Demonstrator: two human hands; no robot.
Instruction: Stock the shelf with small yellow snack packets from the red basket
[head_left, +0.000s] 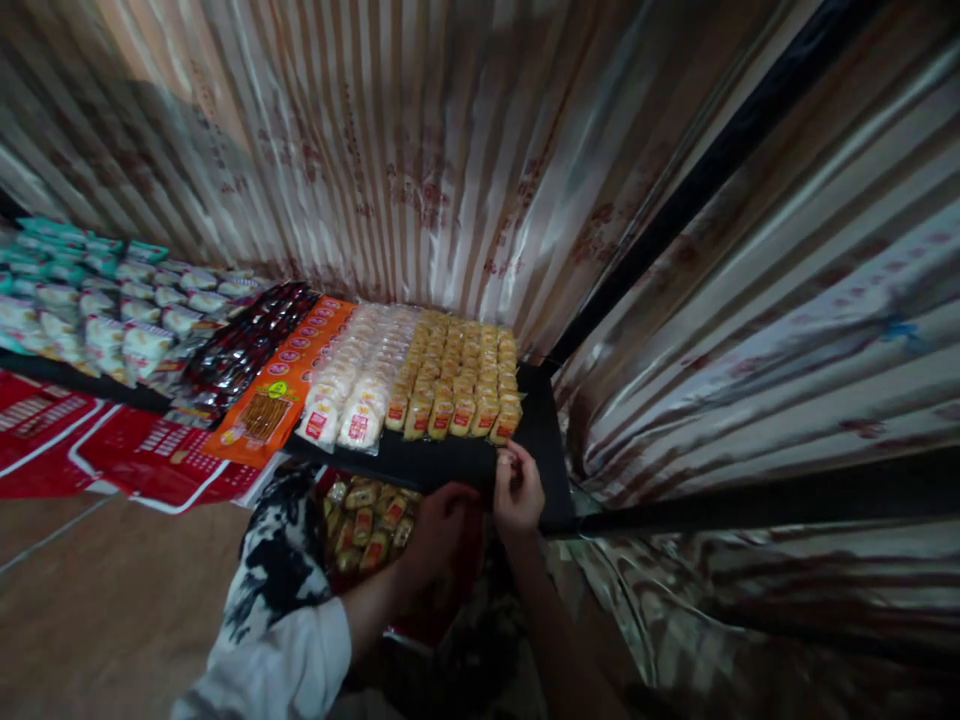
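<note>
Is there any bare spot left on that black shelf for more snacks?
Yes: a bare black strip on the shelf runs in front of the yellow packet rows, by the right hand, widening at the right corner. Leftwards, white packets and orange packs crowd it.

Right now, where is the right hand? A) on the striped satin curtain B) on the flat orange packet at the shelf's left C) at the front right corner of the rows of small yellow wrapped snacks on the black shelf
C: the right hand pinches at the nearest right-end packet of the small yellow wrapped snacks at the black shelf edge, away from the orange packet and the curtain.
</note>
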